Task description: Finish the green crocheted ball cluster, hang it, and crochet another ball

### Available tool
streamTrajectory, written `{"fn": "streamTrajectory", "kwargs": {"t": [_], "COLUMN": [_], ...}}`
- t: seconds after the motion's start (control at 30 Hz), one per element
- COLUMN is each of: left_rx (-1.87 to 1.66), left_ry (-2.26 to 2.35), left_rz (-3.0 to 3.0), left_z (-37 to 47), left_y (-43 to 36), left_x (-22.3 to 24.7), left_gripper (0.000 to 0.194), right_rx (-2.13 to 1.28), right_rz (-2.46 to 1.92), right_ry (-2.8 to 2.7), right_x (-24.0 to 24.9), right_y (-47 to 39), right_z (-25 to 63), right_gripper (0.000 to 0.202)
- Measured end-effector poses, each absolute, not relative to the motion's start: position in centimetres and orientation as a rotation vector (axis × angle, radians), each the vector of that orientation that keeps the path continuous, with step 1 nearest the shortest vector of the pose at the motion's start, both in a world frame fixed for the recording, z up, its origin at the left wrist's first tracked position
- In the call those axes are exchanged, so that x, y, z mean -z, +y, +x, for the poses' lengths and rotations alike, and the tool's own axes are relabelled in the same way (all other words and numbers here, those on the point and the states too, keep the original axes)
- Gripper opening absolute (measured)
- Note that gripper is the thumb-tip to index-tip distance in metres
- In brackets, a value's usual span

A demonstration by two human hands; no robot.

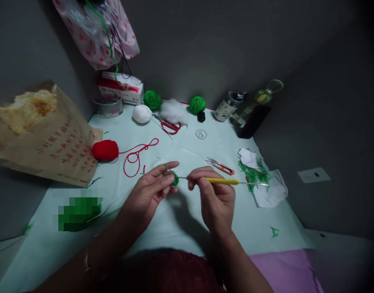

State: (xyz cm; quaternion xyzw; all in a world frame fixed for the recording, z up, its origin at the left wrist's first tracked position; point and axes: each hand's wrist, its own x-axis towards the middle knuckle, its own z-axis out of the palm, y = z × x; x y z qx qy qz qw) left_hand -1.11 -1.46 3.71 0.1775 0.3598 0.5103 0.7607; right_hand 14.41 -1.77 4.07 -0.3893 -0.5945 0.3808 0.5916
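Between the thumb and fingers of my left hand (150,189) is a small green crochet piece (175,180), pinched near its edge. A strand of green yarn passes over the raised index finger. My right hand (217,199) grips a crochet hook (226,181) with a yellow handle, its thin metal shaft pointing left. The hook's tip meets the green piece; whether it sits inside a stitch is too small to tell. At the lower left lies a blurred-out green mass (78,213), with a green strand running from it toward my left forearm.
Thread snips (221,166) lie beyond my right hand, near green yarn scraps (254,175). Red yarn (106,150) rests by a paper bag of flatbread (49,138) on the left. Behind are red-handled scissors (171,127), white yarn (142,114), green balls (197,104), stuffing (173,110) and a bottle (241,116).
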Motion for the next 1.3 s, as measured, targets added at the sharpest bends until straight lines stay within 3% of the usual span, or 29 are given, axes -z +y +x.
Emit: {"fn": "streamTrajectory", "kwargs": {"t": [0.17,0.57,1.13,1.3], "left_rx": [-1.156,-1.095,-1.215,-1.251], "left_ry": [0.835,0.806,0.932,0.906], "left_rz": [0.59,0.471,0.655,0.696], "left_z": [-1.0,-1.6,-1.7,-1.4], "left_y": [-1.9,-2.1,-2.8,-3.0], "left_x": [-3.7,-4.2,-4.6,-4.4], "left_gripper": [0.035,0.031,0.027,0.035], "right_rx": [-0.991,-1.363,-0.784,-0.357], "right_rz": [-0.907,-0.799,-0.875,-0.887], "right_ry": [-1.393,-1.075,-1.565,-1.896], "right_x": [-3.9,-3.8,-4.9,-4.6], "right_y": [-1.7,-1.1,-2.7,-3.0], "right_z": [14.0,14.3,14.3,14.3], "right_gripper": [0.02,0.019,0.025,0.031]}}
